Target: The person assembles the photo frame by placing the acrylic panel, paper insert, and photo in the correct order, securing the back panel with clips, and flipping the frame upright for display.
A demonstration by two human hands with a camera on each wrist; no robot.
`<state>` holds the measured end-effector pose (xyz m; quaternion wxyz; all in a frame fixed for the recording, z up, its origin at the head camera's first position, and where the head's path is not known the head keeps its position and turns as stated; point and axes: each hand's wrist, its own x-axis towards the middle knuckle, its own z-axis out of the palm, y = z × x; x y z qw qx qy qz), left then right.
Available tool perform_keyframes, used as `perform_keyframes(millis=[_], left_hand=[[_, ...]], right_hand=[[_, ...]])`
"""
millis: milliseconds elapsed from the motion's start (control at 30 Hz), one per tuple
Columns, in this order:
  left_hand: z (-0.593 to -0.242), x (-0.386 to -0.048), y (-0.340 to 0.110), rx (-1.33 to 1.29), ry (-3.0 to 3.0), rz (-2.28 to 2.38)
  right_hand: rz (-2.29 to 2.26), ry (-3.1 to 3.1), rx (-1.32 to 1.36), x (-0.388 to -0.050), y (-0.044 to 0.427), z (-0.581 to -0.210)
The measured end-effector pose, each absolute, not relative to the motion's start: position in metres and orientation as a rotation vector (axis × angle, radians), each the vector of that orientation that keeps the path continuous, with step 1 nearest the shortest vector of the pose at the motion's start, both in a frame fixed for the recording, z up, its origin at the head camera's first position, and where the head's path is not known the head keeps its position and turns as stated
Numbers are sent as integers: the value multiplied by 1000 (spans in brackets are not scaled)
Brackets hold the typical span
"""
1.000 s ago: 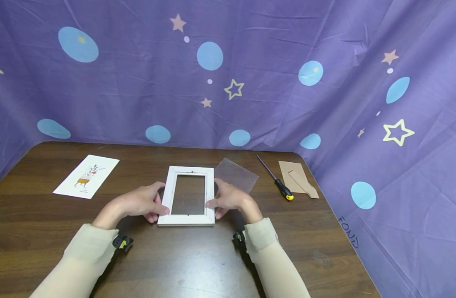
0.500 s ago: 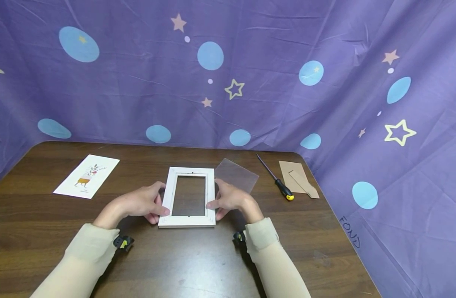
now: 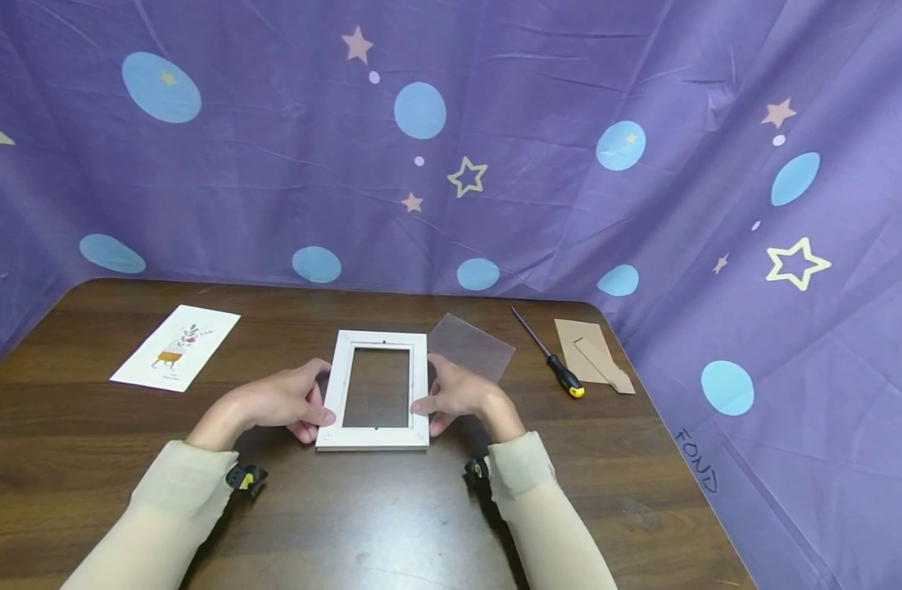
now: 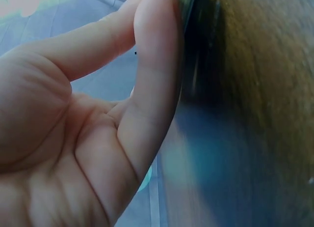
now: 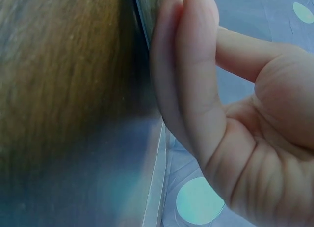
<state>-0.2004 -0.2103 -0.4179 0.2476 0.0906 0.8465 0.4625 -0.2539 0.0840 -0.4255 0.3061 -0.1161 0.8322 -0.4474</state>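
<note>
Item: one white picture frame (image 3: 372,438), mid-table, between the two hands. We record its long axis running away from the person, one short rail toward them, its window upright to our view. Small dark marks sit mid-way along both short rails; we cannot tell whether it rests on the wooden table (image 3: 392,533).

Left hand (image 3: 284,400): pinching the left long rail near its lower end, thumb above. Right hand (image 3: 461,392): pinching the opposite rail likewise.

Step, as we judge it: steadying or positioning the frame. The next move probably calls for both hands to shift evenly, so it does not skew.

Adjacent: clear sheet (image 3: 471,348), just beyond the right hand; screwdriver (image 3: 548,356) and brown card (image 3: 579,348), farther right; printed card (image 3: 175,348), left.
</note>
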Motion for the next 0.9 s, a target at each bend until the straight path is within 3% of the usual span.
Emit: perform_keyframes(millis=[900], left_hand=[[-418, -200, -212, 180, 2260, 1293]], right_hand=[[-1299, 2187, -389, -267, 107, -422]])
